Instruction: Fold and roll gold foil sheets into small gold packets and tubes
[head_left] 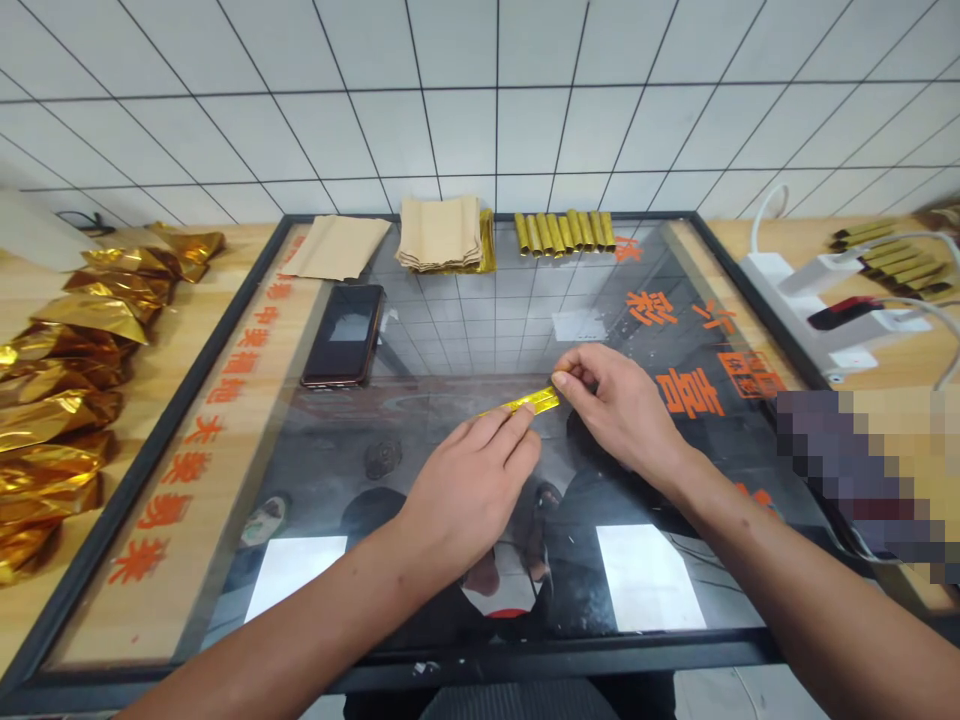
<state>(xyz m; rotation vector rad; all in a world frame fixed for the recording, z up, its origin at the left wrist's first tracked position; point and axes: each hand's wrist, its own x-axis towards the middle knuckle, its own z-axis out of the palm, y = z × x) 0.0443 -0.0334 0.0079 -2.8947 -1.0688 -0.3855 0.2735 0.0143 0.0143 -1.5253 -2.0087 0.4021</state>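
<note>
A narrow folded strip of gold foil paper (541,401) lies on the glass tabletop, tilted slightly up to the right. My left hand (480,465) holds the strip against the glass, its fingers closed over the left part and hiding it. At the strip's right end my right hand (611,405) pinches the tip between thumb and forefinger. Straight ahead, a row of gold rolled tubes (564,234) lies along the far edge. Beside them sits a stack of brown paper sheets (439,232) with gold foil showing underneath.
A smartphone (343,336) lies left of centre, below more brown paper (339,247). Crumpled gold foil (64,410) fills the left side. A white power strip (795,310) with plugs and cables stands at right, near more rolled tubes (900,265). The glass has a raised black frame (142,450).
</note>
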